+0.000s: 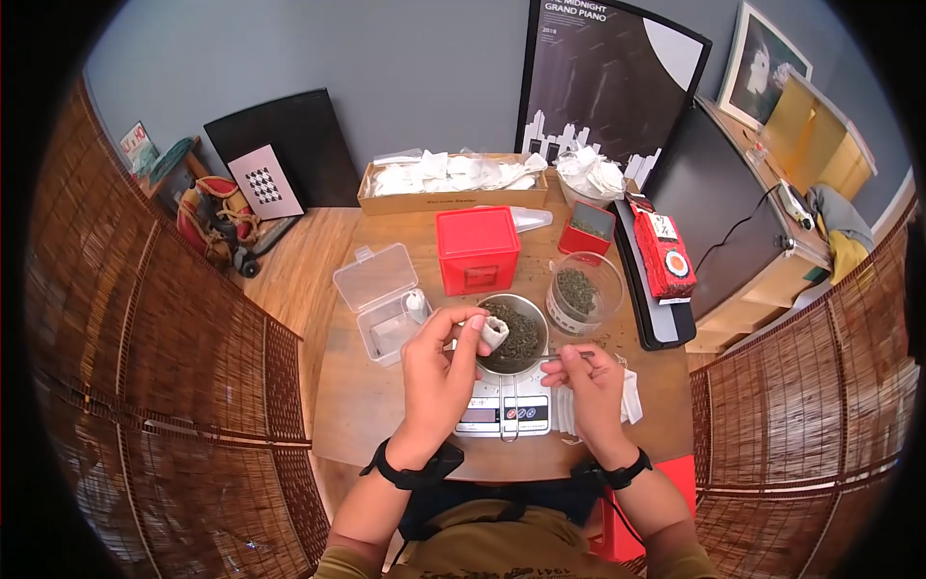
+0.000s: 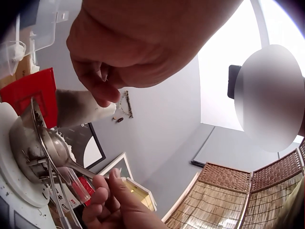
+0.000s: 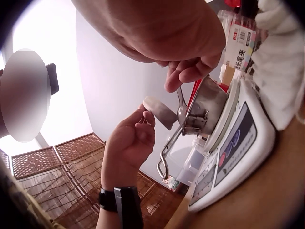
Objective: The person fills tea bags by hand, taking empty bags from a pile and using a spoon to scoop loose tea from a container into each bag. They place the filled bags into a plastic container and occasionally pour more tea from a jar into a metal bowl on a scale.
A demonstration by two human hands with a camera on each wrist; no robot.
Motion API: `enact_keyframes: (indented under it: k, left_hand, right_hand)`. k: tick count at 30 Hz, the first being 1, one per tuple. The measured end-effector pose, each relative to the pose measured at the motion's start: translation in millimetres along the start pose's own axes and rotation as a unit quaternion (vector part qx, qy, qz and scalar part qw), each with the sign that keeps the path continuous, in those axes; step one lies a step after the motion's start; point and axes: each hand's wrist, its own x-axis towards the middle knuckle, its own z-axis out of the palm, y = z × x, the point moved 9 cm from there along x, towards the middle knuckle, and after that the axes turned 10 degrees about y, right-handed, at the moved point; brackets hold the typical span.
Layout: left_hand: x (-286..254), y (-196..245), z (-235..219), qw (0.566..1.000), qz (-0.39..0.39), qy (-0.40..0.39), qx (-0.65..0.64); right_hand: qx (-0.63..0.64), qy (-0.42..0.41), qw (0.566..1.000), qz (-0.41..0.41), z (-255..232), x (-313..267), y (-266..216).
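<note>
My left hand point(image 1: 439, 372) pinches a small white tea bag point(image 1: 495, 333) by its side, with the bag's mouth held open. The bag hangs above the left part of a steel bowl point(image 3: 208, 102) that holds dark dried leaves point(image 1: 521, 333). Between thumb and fingers, my right hand point(image 1: 592, 386) grips the handle of a metal spoon point(image 2: 78, 168). The spoon's head reaches over the bowl's rim, close to the bag, in the left wrist view. Beneath the bowl stands a white kitchen scale point(image 1: 531, 417).
Left of the bowl lies a clear lidded box point(image 1: 371, 333) with a white filled bag inside. Behind stand a red tin point(image 1: 477, 246) and a carton of white bags point(image 1: 453, 198). A clear tub of leaves point(image 1: 603, 318) and a red packet point(image 1: 664, 256) are on the right.
</note>
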Motion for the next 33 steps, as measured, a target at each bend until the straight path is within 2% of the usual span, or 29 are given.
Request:
enact_keyframes:
  k: [4, 12, 21, 31, 33]
  left_hand:
    - [-1, 0, -1, 1.000, -0.007, 0.005, -0.001]
    - [-1, -12, -3, 1.000, -0.020, 0.015, -0.005]
    - [-4, -25, 1, 0.999, -0.028, 0.008, 0.015]
    - [-13, -25, 8, 0.998, -0.058, -0.014, 0.006]
    - [-14, -35, 14, 0.995, -0.084, -0.047, 0.004]
  right_hand:
    - [0.010, 0.001, 1.000, 0.011, 5, 2, 13]
    - [-0.039, 0.019, 0.998, -0.054, -4, -11, 3]
    - [-0.046, 0.020, 0.996, -0.077, -14, -14, 0]
    - [0.005, 0.049, 0.998, -0.033, -28, -6, -4]
    - [0.009, 0.056, 0.998, -0.031, -32, -4, -6]
